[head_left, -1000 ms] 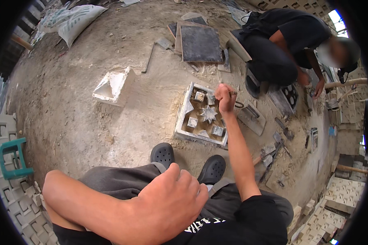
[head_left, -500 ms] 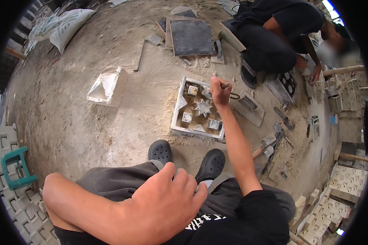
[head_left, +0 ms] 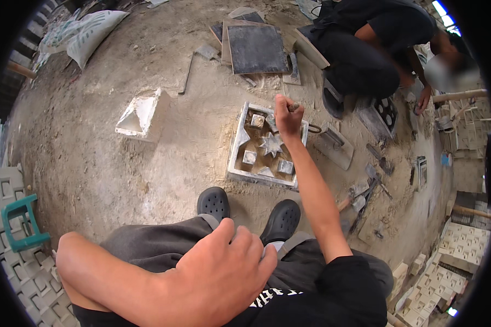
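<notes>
My right hand [head_left: 289, 115] is closed round the handle of a small trowel [head_left: 294, 107]. It is above the upper right part of a square metal mould [head_left: 233, 154]. The trowel's grey blade shows only partly beside my fist. Inside the mould stand a star-shaped block [head_left: 271, 144], several small square blocks and triangular pieces along the walls, with sandy powder between them. A metal loop handle [head_left: 315, 128] sticks out at the mould's right side. Over my lap, my left hand [head_left: 223, 267] hangs with loosely bent fingers slightly apart, nothing visible in it; its fingertips are partly hidden.
A dusty pale box-shaped block [head_left: 154, 117] stands at left. Dark square boards [head_left: 256, 50] lie at the far side. To the right are a flat float [head_left: 333, 146] and scattered tools [head_left: 365, 191]. A person in dark clothes [head_left: 360, 60] crouches at far right beside another mould [head_left: 377, 117].
My right hand has shifted slightly left and away from me with the trowel. My left hand stays nearly still. The crouching person has moved a little.
</notes>
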The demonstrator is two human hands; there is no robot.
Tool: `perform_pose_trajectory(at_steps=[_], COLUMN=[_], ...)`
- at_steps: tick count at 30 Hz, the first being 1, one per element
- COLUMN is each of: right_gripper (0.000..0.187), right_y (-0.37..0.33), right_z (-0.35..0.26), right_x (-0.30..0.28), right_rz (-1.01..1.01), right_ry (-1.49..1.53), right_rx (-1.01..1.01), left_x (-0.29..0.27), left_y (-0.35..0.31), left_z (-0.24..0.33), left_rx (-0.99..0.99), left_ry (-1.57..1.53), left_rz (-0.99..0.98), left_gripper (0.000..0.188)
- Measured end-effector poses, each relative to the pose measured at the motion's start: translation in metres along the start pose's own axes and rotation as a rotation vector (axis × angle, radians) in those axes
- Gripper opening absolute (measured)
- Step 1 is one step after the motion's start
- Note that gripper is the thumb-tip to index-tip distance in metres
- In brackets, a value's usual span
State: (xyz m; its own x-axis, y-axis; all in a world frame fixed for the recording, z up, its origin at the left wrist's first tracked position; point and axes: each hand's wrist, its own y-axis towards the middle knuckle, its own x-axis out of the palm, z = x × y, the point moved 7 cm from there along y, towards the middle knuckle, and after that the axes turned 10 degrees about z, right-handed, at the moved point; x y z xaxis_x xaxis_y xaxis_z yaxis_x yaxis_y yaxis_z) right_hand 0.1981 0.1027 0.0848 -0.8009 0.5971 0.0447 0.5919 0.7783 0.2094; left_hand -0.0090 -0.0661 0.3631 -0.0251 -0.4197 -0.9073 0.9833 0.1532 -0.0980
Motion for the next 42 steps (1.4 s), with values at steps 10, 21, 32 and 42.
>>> perform_pose_trajectory(at_steps=[10, 21, 32, 42], right_gripper=[0.045, 0.039, 0.040, 0.042], right_y=[0.001, 0.009, 0.018, 0.007], right_z=[-0.010, -0.030, -0.082, -0.036], right_x=[-0.015, -0.003, 0.010, 0.015], right_rz=[0.014, 0.137, 0.133, -0.045], right_ry=[0.017, 0.085, 0.160, 0.010], right_rx=[-0.050, 0.021, 0.053, -0.062], left_x=[-0.001, -0.004, -0.001, -0.002], left_y=[-0.005, -0.012, -0.018, -0.017], left_z=[0.002, 0.002, -0.001, 0.000], left_rx=[0.029, 0.001, -0.015, -0.009], left_ry=[-0.003, -0.001, 0.003, 0.001], left_rz=[0.042, 0.058, 0.089, 0.081], left_gripper=[0.040, 0.038, 0.037, 0.038])
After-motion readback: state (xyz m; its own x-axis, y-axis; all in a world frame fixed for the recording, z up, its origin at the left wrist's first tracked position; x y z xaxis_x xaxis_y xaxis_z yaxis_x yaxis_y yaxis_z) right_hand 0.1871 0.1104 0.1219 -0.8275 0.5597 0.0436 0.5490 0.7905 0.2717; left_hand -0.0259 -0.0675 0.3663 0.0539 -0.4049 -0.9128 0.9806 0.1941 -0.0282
